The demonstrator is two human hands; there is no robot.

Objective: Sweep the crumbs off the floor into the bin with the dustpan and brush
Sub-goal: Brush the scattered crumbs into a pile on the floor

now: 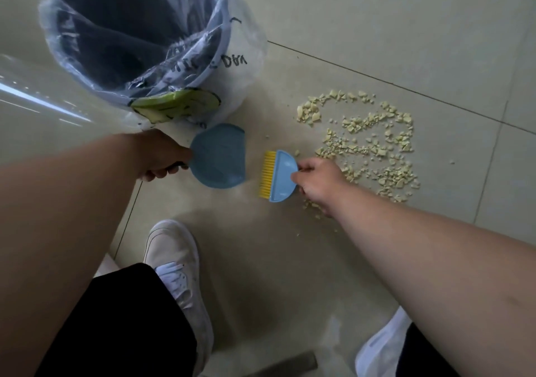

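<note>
Both grips are closed on tools: the left hand (pixel 162 156) grasps the handle of the blue dustpan (pixel 219 156), held just beside the lined bin (pixel 87 69), and the right hand (pixel 317 182) pinches the brush (pixel 280 176), its yellow bristles facing the pan. Nearly all the crumbs (pixel 374 147) lie on the floor (pixel 406 43) behind the brush hand, well apart from the pan. Sweeping from here would likely catch little, and a hard stroke could scatter pieces past the pan or under the bin.

Glossy tile floor (pixel 377 28); blue plastic dustpan (pixel 219 156), brush (pixel 282 176); clear plastic bin liner (pixel 246 43).
</note>
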